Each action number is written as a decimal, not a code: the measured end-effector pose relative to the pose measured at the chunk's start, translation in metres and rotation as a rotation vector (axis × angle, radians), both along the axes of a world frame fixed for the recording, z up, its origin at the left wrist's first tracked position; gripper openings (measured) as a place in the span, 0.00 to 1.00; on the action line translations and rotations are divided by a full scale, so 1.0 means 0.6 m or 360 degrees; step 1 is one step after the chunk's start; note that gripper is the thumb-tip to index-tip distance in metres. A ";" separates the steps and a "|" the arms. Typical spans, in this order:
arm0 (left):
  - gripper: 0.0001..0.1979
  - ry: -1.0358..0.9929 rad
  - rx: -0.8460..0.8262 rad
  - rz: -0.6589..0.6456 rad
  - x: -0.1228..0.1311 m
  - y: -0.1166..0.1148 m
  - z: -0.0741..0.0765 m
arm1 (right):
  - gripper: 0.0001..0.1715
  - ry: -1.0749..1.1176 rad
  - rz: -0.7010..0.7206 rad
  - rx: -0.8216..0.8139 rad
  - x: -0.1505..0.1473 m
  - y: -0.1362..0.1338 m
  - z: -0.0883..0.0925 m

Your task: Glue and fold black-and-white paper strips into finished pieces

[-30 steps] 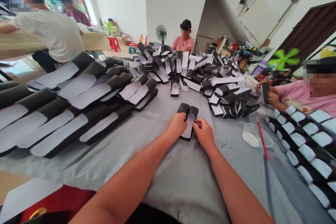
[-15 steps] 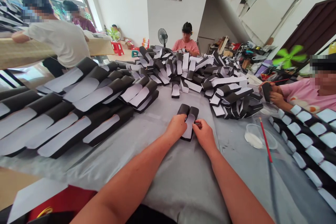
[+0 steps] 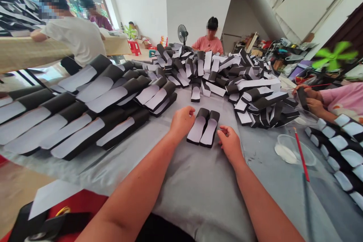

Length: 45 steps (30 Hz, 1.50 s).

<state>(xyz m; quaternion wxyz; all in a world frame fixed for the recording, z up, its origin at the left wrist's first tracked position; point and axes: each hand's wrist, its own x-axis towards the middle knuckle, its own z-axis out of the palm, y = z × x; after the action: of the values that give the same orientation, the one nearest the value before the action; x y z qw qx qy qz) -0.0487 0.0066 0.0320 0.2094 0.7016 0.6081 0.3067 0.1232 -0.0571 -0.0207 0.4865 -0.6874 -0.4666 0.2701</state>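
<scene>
Fingers (image 3: 188, 110) loosely parted and empty, left hand (image 3: 181, 122), right hand (image 3: 230, 143) flanking two black-and-white slippers (image 3: 209, 131), grey cloth (image 3: 198, 181) beneath

A gray-covered table (image 3: 198, 185) carries black-and-white slippers (image 3: 210, 132).

Bare forearms (image 3: 147, 166) end in bare fingers (image 3: 224, 134), and black clothing (image 3: 164, 230) (a small patch) shows between them
</scene>
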 end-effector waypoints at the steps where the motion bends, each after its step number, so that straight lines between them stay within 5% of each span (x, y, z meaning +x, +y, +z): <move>1: 0.15 0.0062 -0.0040 -0.0004 -0.007 0.006 0.004 | 0.23 0.0033 -0.0012 -0.0015 0.000 0.000 0.001; 4: 0.20 0.0316 -0.0181 -0.0130 -0.020 0.024 0.021 | 0.22 0.0122 -0.0025 -0.0069 0.002 0.000 0.013; 8: 0.26 0.0533 -0.0185 -0.0581 -0.026 0.034 0.048 | 0.20 0.0147 -0.0012 -0.0137 0.015 -0.001 0.044; 12: 0.37 0.0535 -0.0163 -0.0992 -0.045 0.016 0.038 | 0.16 -0.0057 0.0132 -0.0246 0.035 -0.003 0.073; 15: 0.45 0.0475 -0.0158 -0.1049 -0.068 -0.001 0.003 | 0.13 -0.0438 0.0344 -0.0185 0.038 -0.012 0.079; 19: 0.46 0.0435 -0.0093 -0.1127 -0.091 -0.002 -0.040 | 0.13 -0.1073 0.0625 0.0218 0.007 -0.034 0.062; 24: 0.43 0.0354 -0.0023 -0.1206 -0.090 0.018 -0.059 | 0.18 -0.1680 0.0798 0.0503 -0.028 -0.051 0.025; 36: 0.35 0.0340 -0.0044 -0.1376 -0.016 0.028 -0.054 | 0.19 -0.1675 0.0712 0.0553 0.035 -0.034 -0.011; 45: 0.36 0.0113 0.0041 -0.1383 -0.021 0.032 -0.088 | 0.16 -0.1486 0.0745 0.0544 0.035 -0.042 -0.018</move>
<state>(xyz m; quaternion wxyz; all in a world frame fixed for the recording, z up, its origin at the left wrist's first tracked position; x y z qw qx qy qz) -0.0615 0.0256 -0.0210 0.2893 0.9050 0.2594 0.1733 0.1440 -0.0825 -0.0316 0.2595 -0.5232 -0.8106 -0.0422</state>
